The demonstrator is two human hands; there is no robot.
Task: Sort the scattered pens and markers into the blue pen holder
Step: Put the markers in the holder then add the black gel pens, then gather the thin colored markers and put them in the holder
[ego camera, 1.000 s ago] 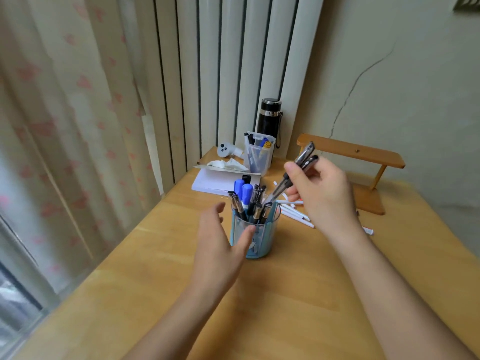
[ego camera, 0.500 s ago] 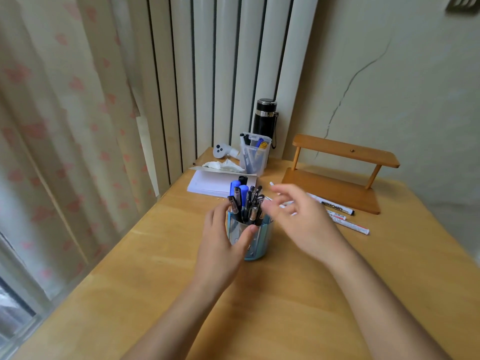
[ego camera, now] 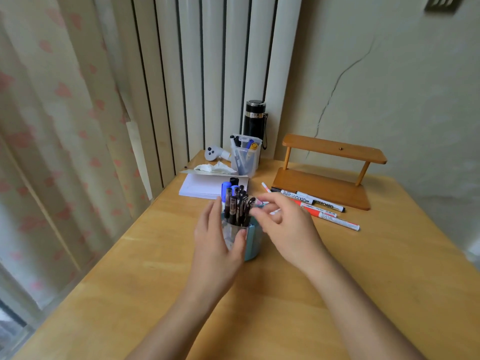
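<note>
The blue pen holder (ego camera: 253, 242) stands mid-table, packed with several black pens (ego camera: 237, 205) and blue-capped markers (ego camera: 226, 187). My left hand (ego camera: 218, 237) wraps around the holder's left side. My right hand (ego camera: 284, 224) hovers at the holder's right rim, fingers loosely apart and touching the pen tops, holding nothing. Several white markers (ego camera: 322, 203) lie scattered on the table right of the holder, one with red print (ego camera: 339, 222) nearest the front.
A wooden two-tier stand (ego camera: 332, 152) sits at back right. A clear box of pens (ego camera: 245, 157), a black flask (ego camera: 254, 119), a white controller (ego camera: 214, 153), crumpled tissue (ego camera: 215, 168) and a white notepad (ego camera: 205, 187) crowd the back corner. Curtains hang left.
My right hand has lowered its dark pens into the holder and let them go. My left hand has closed in from beside the holder to grip it.
</note>
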